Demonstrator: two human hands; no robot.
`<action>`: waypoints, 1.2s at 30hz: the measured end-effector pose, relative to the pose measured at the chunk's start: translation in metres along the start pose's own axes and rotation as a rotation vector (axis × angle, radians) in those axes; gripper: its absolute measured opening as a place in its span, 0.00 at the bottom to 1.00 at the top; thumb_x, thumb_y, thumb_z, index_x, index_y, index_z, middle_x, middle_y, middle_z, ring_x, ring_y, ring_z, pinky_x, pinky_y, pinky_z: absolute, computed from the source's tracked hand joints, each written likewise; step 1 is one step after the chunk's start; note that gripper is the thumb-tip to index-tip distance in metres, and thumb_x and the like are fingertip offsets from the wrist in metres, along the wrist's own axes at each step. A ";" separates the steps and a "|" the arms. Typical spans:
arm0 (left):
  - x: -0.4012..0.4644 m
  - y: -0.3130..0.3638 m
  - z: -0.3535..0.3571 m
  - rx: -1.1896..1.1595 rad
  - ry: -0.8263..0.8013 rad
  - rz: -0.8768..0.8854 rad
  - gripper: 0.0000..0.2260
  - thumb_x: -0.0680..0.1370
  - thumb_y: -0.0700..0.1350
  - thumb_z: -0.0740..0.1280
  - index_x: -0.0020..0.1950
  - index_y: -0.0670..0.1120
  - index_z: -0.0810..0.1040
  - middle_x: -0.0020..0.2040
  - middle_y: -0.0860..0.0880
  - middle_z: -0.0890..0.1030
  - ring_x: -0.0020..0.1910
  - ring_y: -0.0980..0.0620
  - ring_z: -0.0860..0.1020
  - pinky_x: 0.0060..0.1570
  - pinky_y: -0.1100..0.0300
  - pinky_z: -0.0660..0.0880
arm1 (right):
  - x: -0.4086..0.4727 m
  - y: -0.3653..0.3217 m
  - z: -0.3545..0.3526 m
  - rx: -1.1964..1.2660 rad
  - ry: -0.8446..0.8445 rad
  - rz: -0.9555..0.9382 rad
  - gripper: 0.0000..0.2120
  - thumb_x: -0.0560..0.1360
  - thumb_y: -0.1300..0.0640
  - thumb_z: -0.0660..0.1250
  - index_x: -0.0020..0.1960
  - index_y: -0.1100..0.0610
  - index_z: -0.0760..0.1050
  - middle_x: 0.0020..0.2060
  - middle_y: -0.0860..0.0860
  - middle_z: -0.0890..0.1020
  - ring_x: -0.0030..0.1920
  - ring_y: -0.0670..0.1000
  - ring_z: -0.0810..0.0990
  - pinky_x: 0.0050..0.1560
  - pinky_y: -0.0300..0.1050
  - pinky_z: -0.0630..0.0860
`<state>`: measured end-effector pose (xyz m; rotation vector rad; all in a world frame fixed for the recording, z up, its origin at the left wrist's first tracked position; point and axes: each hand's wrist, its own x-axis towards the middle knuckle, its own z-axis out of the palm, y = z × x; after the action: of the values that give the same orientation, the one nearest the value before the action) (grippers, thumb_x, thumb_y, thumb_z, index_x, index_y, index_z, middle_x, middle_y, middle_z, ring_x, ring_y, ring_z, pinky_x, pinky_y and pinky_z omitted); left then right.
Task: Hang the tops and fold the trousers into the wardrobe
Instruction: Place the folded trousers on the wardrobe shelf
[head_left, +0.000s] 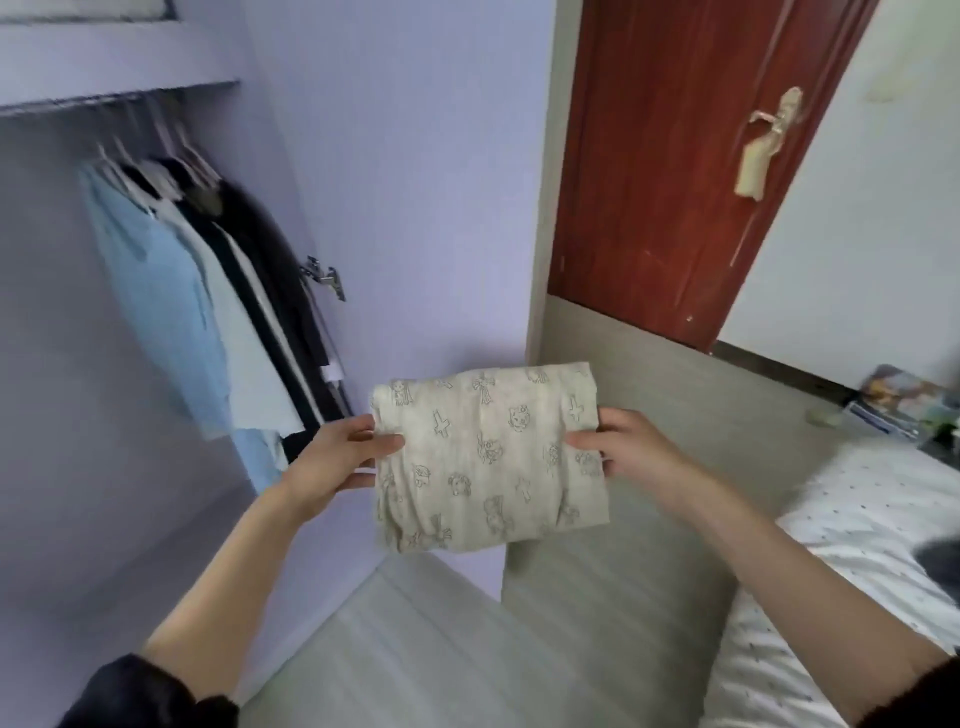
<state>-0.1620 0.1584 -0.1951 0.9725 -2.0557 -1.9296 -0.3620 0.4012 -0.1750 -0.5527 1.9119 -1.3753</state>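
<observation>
Head view, and dead centre are the folded trousers, a cream bundle printed with little crosses and cartoon figures, held up in the air between both hands above the grey floor. On its left edge, the left hand pinches the cloth, thumb lying on top and fingers curled underneath. Over on the right edge, the right hand does the same, thumb pressed onto the print, fingers tucked below the fold. So the bundle spans the gap between the two hands, flat side facing up, touching nothing else.

Just behind the trousers stands the open lilac wardrobe door, its metal hinge showing on the inner edge. Left of that, inside the wardrobe, hanging tops in pale blue, white and black crowd the rail, well apart from the bundle.

To the right, a white dotted bed sits low beside the right forearm. Farther back stands a red-brown door with a wrapped handle.
</observation>
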 end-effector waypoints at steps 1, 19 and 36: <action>-0.006 0.003 -0.013 -0.014 0.051 0.013 0.18 0.74 0.45 0.71 0.60 0.38 0.76 0.52 0.44 0.80 0.46 0.46 0.78 0.49 0.55 0.75 | 0.011 -0.011 0.010 -0.028 -0.037 -0.030 0.10 0.74 0.61 0.69 0.54 0.57 0.78 0.50 0.52 0.84 0.51 0.52 0.82 0.58 0.55 0.76; -0.086 0.177 -0.286 0.001 0.824 0.426 0.05 0.75 0.42 0.70 0.50 0.43 0.80 0.45 0.48 0.84 0.41 0.52 0.83 0.37 0.63 0.79 | 0.154 -0.318 0.254 0.145 -0.405 -0.705 0.07 0.74 0.60 0.69 0.51 0.53 0.79 0.50 0.49 0.84 0.51 0.49 0.83 0.54 0.47 0.77; -0.078 0.257 -0.526 0.197 1.268 0.040 0.15 0.76 0.39 0.68 0.63 0.39 0.74 0.46 0.43 0.78 0.38 0.49 0.76 0.32 0.62 0.75 | 0.243 -0.538 0.494 -0.474 -0.366 -0.938 0.10 0.76 0.59 0.67 0.54 0.62 0.78 0.55 0.56 0.80 0.56 0.54 0.78 0.54 0.44 0.72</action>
<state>0.0877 -0.2494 0.1523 1.5714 -1.4049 -0.6418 -0.1837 -0.2646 0.1662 -1.9677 1.7035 -1.1691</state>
